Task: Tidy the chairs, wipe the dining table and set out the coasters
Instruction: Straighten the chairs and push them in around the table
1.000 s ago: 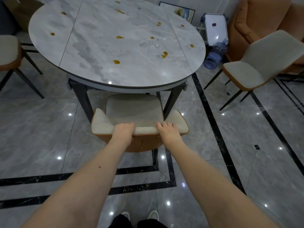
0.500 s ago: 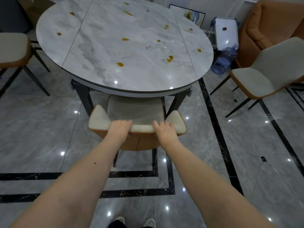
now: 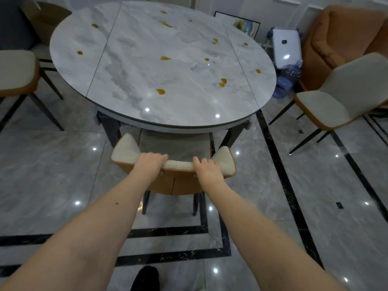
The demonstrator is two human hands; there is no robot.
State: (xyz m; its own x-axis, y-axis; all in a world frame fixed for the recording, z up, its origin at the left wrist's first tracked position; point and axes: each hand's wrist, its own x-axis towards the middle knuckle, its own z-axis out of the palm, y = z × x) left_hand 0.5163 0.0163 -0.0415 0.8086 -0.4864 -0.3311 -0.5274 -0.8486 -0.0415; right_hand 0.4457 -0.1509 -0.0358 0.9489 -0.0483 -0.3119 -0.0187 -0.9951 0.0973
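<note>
Chair (image 3: 174, 179) directly ahead of both hands sits with its seat tucked under the near edge of the dining table (image 3: 109, 66), and the left hand (image 3: 150, 164) and right hand (image 3: 206, 168) each curl over the top of its backrest, apparently to steer it squarely in. It has a pale padded front and an orange shell behind. Beyond the hands, amber spots dot the marble tabletop; two more chairs stand well off to either side.

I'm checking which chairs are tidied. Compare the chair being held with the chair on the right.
The held chair has its seat pushed partly under the dining table; the right chair stands clear of it on open floor. The left hand and right hand grip the held chair's backrest; nothing touches the right chair. Both have pale cushions, orange shells and dark legs.
</note>
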